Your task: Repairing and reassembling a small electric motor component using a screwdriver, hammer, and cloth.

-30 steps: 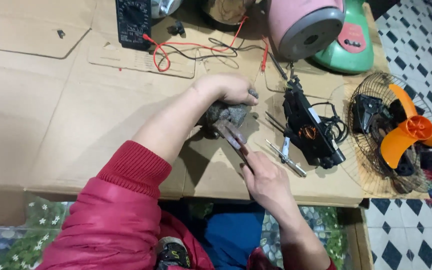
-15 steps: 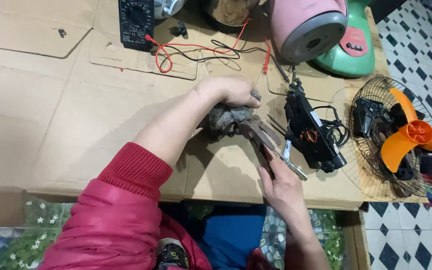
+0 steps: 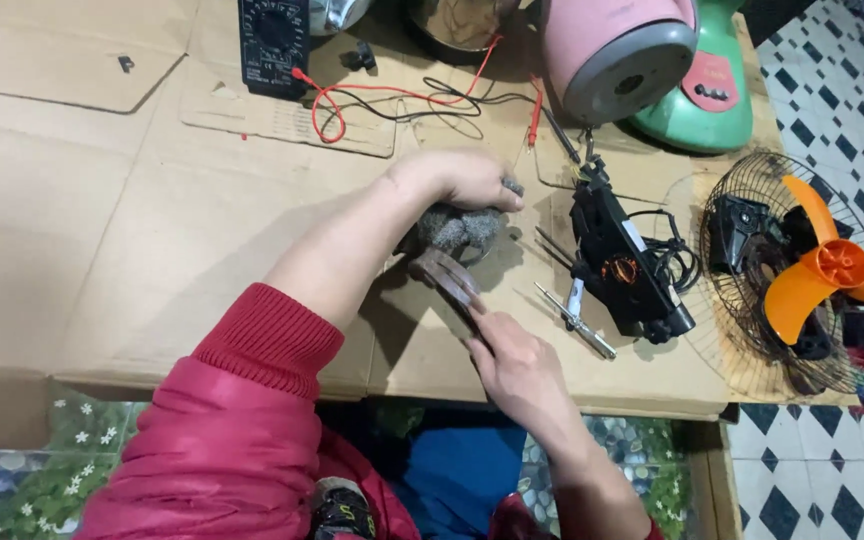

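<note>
The worktop (image 3: pixel 102 260) is covered with brown cardboard, and its left half is seen bare and open, while the near edge runs just under the person's red sleeve. The right edge is crowded by a wire fan guard (image 3: pixel 722 300) in which an orange fan blade (image 3: pixel 817 275) lies. Between the guard and the hands a black motor housing (image 3: pixel 617 255) with tangled wires is set, and a small screwdriver (image 3: pixel 574 318) lies just beside it toward the near edge. Along the far edge a black meter (image 3: pixel 272 40) is placed, its red and black leads (image 3: pixel 392 100) trailing across the cardboard toward a pink and grey appliance (image 3: pixel 617 50) and a green fan base (image 3: pixel 707 105) at the far right corner. Near the middle of the worktop a grey wad of cloth (image 3: pixel 452 228) is pressed down by the left hand (image 3: pixel 467 178), whose fingers are curled over its top, with the forearm stretched diagonally from the near left. A flat brownish metal tool (image 3: pixel 444 275) is held at its near end by the right hand (image 3: pixel 517 365), whose fingers are closed narrowly on it; the tool's far end touches the wad. The right forearm comes up from the near edge.
</note>
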